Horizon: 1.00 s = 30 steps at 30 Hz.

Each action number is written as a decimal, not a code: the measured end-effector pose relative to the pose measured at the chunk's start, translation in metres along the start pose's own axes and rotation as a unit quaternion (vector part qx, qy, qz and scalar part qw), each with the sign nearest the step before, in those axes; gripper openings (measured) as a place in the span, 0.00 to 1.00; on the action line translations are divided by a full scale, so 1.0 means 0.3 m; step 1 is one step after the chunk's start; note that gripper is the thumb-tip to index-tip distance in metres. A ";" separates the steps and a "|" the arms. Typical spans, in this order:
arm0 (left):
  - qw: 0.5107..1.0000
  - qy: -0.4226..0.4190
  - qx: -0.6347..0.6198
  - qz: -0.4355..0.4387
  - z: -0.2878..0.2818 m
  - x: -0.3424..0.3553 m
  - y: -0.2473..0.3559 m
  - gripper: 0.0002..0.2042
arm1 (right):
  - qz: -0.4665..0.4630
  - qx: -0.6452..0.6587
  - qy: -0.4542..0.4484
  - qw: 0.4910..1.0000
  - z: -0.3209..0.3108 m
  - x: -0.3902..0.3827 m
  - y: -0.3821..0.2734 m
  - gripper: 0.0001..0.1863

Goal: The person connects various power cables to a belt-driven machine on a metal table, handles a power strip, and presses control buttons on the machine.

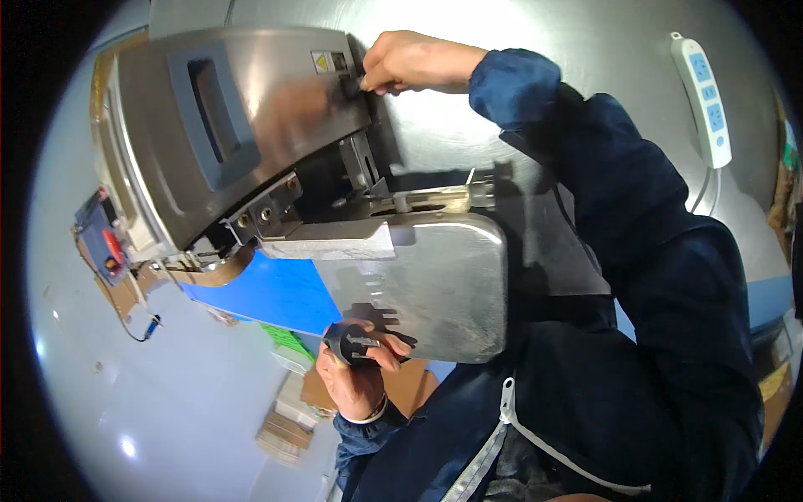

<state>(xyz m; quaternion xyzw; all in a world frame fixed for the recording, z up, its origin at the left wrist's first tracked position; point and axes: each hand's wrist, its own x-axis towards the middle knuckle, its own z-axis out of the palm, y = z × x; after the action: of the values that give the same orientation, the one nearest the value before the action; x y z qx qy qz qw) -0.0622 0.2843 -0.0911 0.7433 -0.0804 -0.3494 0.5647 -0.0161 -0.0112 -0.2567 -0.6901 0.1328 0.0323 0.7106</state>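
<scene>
My left hand (355, 389) is closed round a black power plug (341, 341), its metal prongs pointing right, in front of the near edge of a flat metal plate (443, 284). My right hand (401, 63) reaches out to the right side of a stainless steel machine (276, 109). Its fingertips are pinched together at the machine's side edge, beside a small label with a yellow warning sign (321, 62). What they grip there is too small and dark to make out. A grey recessed handle (216, 121) is set in the machine's cover.
A white power strip (707, 105) with blue sockets lies on the steel surface (619, 42) at the right. A blue panel (276, 289) sits below the machine. At the left is a dark tray with a red-handled tool (112, 244). Cardboard pieces (284, 435) lie lower down.
</scene>
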 end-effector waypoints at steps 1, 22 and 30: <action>1.000 -0.012 -0.001 -0.004 -0.007 -0.008 0.005 0.26 | 0.001 0.018 0.008 1.000 0.025 0.011 -0.011 0.13; 0.997 -0.027 0.011 0.074 0.345 -0.326 0.128 0.15 | -0.194 -0.185 0.112 0.957 -0.024 -1.082 -0.404 0.14; 0.981 -0.169 0.071 0.066 0.617 -0.514 0.064 0.14 | -0.180 -0.383 -0.045 0.905 0.034 -1.398 -0.470 0.18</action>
<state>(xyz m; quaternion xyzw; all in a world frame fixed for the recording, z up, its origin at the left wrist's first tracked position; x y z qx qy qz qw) -0.2846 0.2118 -0.0295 0.7044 -0.2482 -0.4255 0.5110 -0.3861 0.0503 -0.0214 -0.9191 -0.0484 -0.0174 0.3907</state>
